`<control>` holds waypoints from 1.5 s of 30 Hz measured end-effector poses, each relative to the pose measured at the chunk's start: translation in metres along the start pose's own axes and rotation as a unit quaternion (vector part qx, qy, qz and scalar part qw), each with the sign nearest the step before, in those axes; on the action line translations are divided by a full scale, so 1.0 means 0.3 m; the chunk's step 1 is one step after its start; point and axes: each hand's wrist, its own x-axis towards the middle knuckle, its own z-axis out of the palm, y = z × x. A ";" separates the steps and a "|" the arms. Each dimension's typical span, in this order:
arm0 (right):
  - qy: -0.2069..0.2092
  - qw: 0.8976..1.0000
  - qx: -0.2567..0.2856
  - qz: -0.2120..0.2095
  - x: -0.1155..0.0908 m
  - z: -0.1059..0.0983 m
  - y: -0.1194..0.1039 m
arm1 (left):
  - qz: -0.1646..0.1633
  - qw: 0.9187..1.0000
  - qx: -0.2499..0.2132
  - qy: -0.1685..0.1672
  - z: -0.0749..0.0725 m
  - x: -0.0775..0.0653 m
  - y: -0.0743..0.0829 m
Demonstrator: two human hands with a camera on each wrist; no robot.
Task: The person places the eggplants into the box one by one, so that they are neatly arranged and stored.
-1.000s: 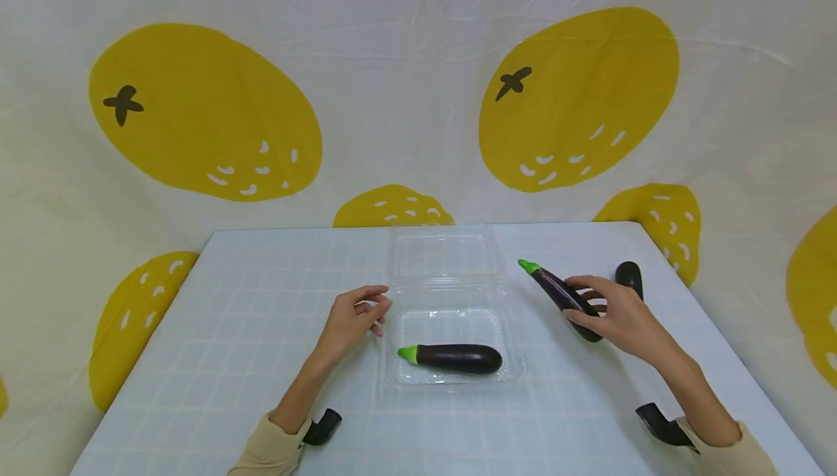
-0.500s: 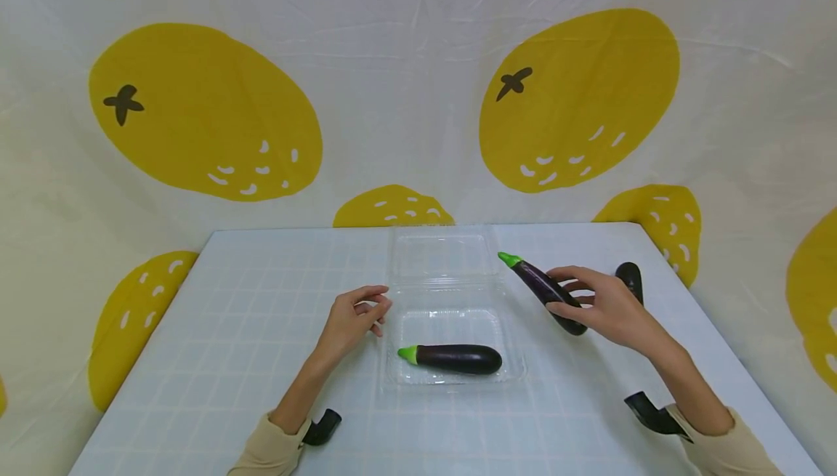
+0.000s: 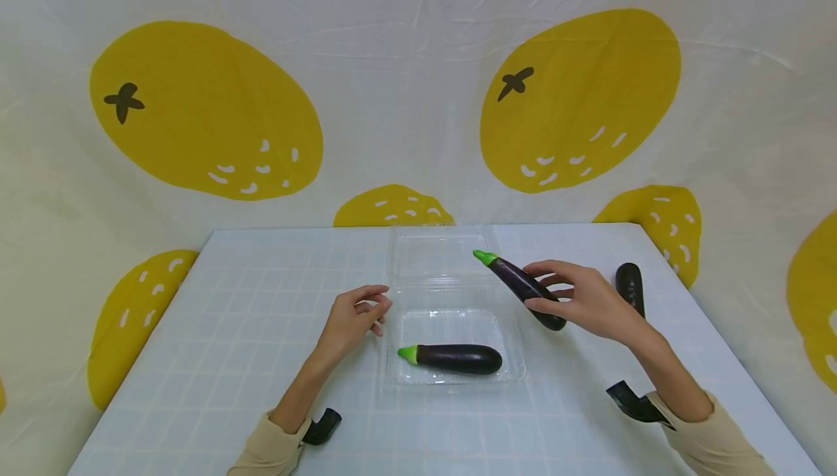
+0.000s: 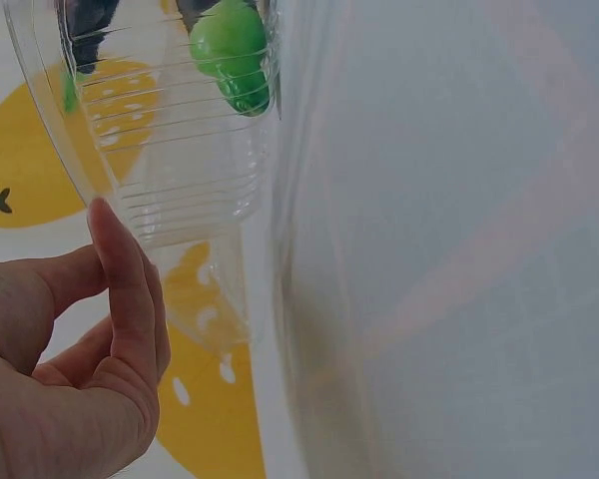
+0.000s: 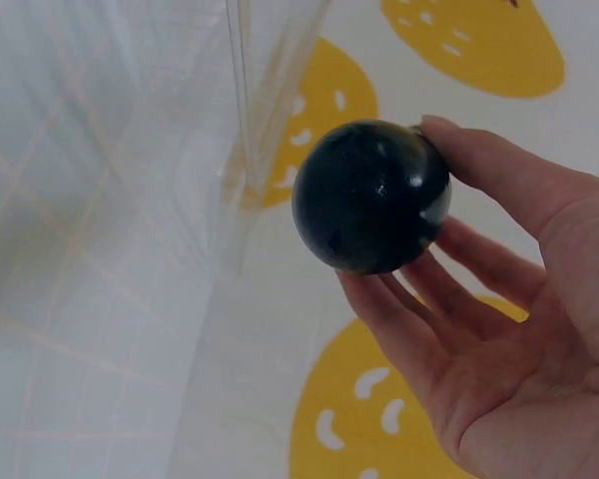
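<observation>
My right hand (image 3: 578, 301) grips an eggplant (image 3: 519, 280) between thumb and fingers near its thick end. It is held above the table, tilted, its green stem end pointing up and left. In the right wrist view the round dark end of that eggplant (image 5: 369, 198) faces the camera. A second eggplant (image 3: 458, 358) lies lengthwise in the clear plastic clamshell container (image 3: 451, 381), stem to the left. Beside the container's left rim is my left hand (image 3: 353, 320), fingers loosely bent and holding nothing. In the left wrist view its fingertips (image 4: 100, 215) are at the container's edge; contact is unclear.
The container's clear lid (image 3: 445, 254) lies folded back towards the table's far edge. Another dark eggplant (image 3: 630, 287) lies at the right, partly behind my right hand. The table (image 3: 275, 280) has a pale checked cover, and a printed cloth (image 3: 405, 98) hangs behind it.
My right hand has carried the eggplant to the left and slightly up, towards the container. More of the eggplant at the right now shows. My left hand has stayed in place.
</observation>
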 end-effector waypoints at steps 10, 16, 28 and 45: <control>-0.050 0.998 0.030 -0.037 0.069 0.065 -0.024 | -0.002 1.000 0.007 0.006 -0.001 0.002 -0.004; -0.081 0.994 0.049 -0.050 0.095 0.104 -0.033 | 0.002 1.000 0.000 0.002 0.001 0.004 -0.007; -0.134 0.985 0.073 -0.087 0.127 0.174 -0.022 | 0.000 1.000 -0.008 0.004 0.003 -0.001 0.000; -0.188 0.974 0.066 -0.107 0.139 0.251 0.001 | 0.001 1.000 -0.011 0.000 0.004 0.000 0.002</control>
